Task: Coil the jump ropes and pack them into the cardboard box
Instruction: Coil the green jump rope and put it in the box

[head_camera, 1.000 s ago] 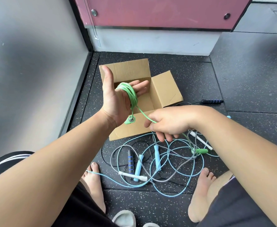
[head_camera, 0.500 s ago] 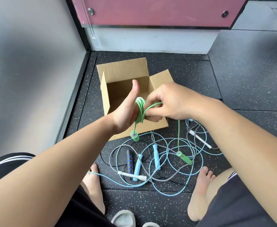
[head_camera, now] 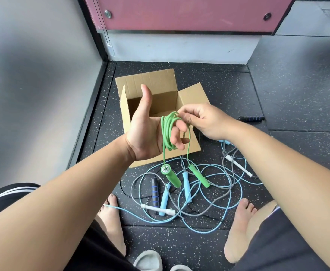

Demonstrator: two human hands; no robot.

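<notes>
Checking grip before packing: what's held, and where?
The green jump rope: coils looped round the left hand; the right hand pinches the coil's top.

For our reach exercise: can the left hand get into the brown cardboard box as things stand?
Probably yes. The open brown cardboard box sits just beyond the left hand, flaps spread, nothing covering its mouth. The green jump rope looped round that hand would go in too.

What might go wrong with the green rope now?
The coil of the green jump rope sits loosely round the fingers of the left hand, pinched only at the top by the right hand, so it might slip off and uncoil. Its two green handles hang over the tangled ropes on the floor and may snag there.
</notes>
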